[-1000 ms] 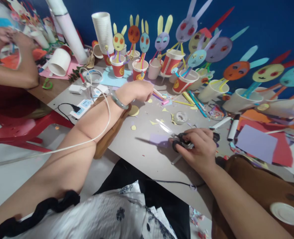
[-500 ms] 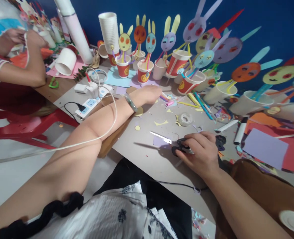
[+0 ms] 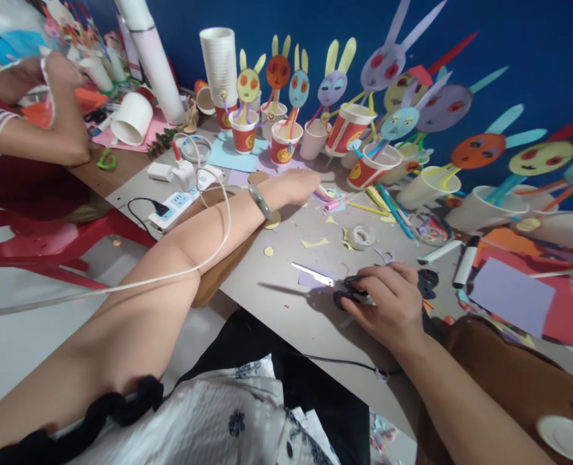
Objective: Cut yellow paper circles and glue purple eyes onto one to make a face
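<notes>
My right hand (image 3: 393, 303) is wrapped round the black handles of a pair of scissors (image 3: 318, 276). Their blades look closed and point left, above a small purple paper piece (image 3: 310, 279) on the table. Stretched far across the table, my left hand (image 3: 300, 187) has a green bangle (image 3: 261, 201) at its wrist. It is beside the coloured sticks and scraps (image 3: 333, 204), close to the front of the paper cups. Its fingers are turned away, so whatever they touch is hidden. A clear tape roll (image 3: 362, 236) lies between the two hands.
Rabbit-faced paper figures stand in cups (image 3: 286, 141) along the blue wall. A white cable (image 3: 170, 279) crosses over my left forearm from a power strip (image 3: 179, 200). At right are markers (image 3: 465, 261) and purple paper (image 3: 513, 294). Another person's arm (image 3: 58, 129) rests at left.
The view has shifted slightly. My left hand stays reached out by the cups, and my right hand still holds the scissors in nearly the same place.
</notes>
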A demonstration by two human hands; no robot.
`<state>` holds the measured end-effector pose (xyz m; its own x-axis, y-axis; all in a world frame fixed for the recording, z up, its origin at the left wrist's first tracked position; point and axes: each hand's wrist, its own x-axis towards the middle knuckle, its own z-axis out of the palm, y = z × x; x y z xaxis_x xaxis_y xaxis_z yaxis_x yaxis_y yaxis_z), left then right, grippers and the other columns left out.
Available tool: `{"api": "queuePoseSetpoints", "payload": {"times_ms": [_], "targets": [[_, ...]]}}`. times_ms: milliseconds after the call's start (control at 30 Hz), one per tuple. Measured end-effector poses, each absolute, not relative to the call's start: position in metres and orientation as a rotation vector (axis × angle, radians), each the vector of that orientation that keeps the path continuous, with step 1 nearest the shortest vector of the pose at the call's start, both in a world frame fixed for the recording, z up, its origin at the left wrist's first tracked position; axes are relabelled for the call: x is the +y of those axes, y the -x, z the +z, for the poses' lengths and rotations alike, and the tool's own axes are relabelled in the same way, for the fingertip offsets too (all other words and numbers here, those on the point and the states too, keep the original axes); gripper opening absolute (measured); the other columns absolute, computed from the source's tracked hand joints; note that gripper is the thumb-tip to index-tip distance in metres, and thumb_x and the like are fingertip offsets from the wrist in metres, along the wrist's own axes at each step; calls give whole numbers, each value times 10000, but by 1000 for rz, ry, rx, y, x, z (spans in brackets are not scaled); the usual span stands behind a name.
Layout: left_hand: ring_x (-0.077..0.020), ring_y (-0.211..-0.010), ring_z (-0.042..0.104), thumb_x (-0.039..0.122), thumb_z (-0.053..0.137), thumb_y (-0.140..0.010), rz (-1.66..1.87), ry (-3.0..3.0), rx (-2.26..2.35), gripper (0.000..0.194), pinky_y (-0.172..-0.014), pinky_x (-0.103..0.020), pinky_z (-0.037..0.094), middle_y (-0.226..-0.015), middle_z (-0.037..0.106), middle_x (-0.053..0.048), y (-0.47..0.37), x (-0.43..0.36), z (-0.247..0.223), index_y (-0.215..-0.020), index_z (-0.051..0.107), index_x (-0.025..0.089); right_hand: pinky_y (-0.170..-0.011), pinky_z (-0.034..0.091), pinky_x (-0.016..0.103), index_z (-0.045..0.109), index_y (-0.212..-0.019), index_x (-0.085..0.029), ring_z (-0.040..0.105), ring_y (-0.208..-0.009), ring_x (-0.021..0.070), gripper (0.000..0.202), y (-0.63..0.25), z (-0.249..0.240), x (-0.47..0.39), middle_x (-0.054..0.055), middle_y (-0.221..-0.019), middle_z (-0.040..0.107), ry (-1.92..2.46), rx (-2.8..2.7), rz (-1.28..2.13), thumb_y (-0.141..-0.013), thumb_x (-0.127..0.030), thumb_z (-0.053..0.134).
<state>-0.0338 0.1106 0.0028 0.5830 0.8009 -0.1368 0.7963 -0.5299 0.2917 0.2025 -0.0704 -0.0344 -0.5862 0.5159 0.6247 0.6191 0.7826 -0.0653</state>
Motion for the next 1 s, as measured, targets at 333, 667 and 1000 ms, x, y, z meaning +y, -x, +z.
{"api": "queuePoseSetpoints", "payload": {"times_ms": [333, 667, 1000], "targets": [[-282, -965, 701, 55, 627, -741, -216, -2555, 1377, 488, -771, -317, 463, -1080, 760, -171, 32, 100, 20, -1211, 742, 118, -810, 472, 415, 598, -804, -248, 642, -696, 196, 158, -203, -36, -72, 19, -795, 703, 863, -2348, -182, -862, -341, 712], [-262, -941, 694, 44, 610, -756, -216, -2562, 1362, 388, -749, -306, 445, -1079, 755, -171, 32, 99, 20, -1109, 762, 94, -787, 473, 406, 584, -800, -237, 633, -692, 189, 157, -199, -32, -71, 24, -803, 691, 790, -2310, -180, -850, -281, 726], [-230, -867, 670, 33, 607, -739, -194, -2542, 1302, 539, -711, -299, 396, -1002, 760, -120, 31, 101, 19, -1238, 742, 188, -779, 478, 411, 597, -793, -245, 640, -693, 194, 185, -202, -35, -71, 28, -792, 707, 831, -2362, -220, -896, -375, 678]]}}
